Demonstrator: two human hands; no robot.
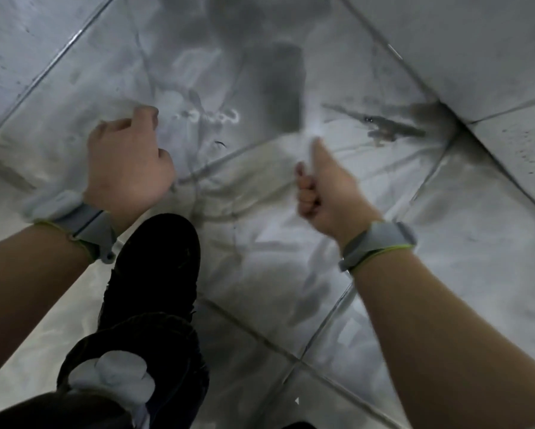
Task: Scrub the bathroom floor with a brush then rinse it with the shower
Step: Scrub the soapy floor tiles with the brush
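- Presently, your right hand [328, 193] has its fingers curled round a blurred pale handle [311, 147]; whether it is the brush, you cannot tell.
- Your left hand [127, 162] hangs loosely curled, holding nothing.
- Wet grey tiled floor [383, 187] below; dark smear [386, 126] near the wall.
- Black shoe [154, 267] between your arms.

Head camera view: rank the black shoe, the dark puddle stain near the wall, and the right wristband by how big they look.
1. black shoe, largest, though nearest the camera
2. dark puddle stain
3. right wristband, looks about the stain's size; unsure
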